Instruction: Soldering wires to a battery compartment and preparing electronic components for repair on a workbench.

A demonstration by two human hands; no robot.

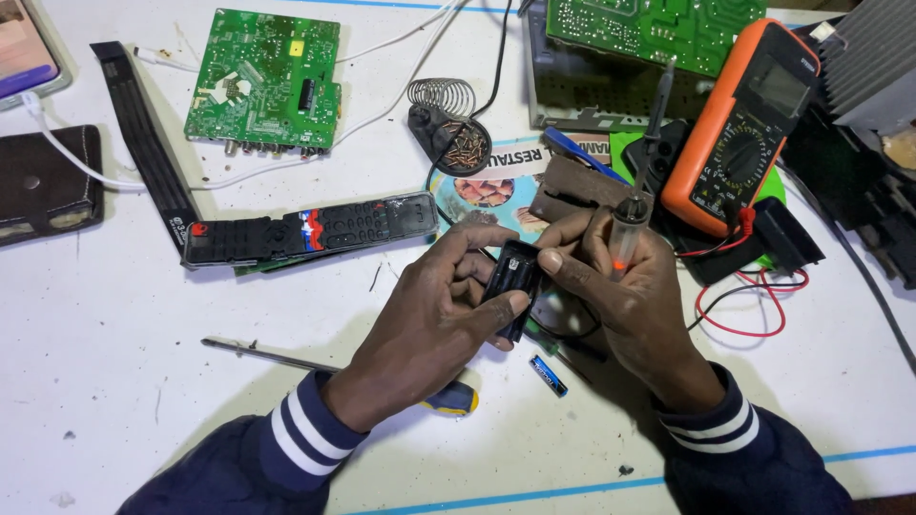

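My left hand (434,310) grips a small black plastic case (512,278) with its thumb and fingers. My right hand (625,286) holds a soldering iron (637,205) with a clear handle and an orange glow, its thin tip pointing up and away, while the right thumb also presses the top of the black case. A small blue battery (549,375) lies on the white table (114,334) just below my hands. A black remote control (310,229) lies to the left, opened up.
A screwdriver (286,356) with a yellow and blue handle runs under my left wrist. An orange multimeter (742,129) with red leads sits at right. Green circuit boards (265,81) lie at the back, beside a coil soldering stand (447,122).
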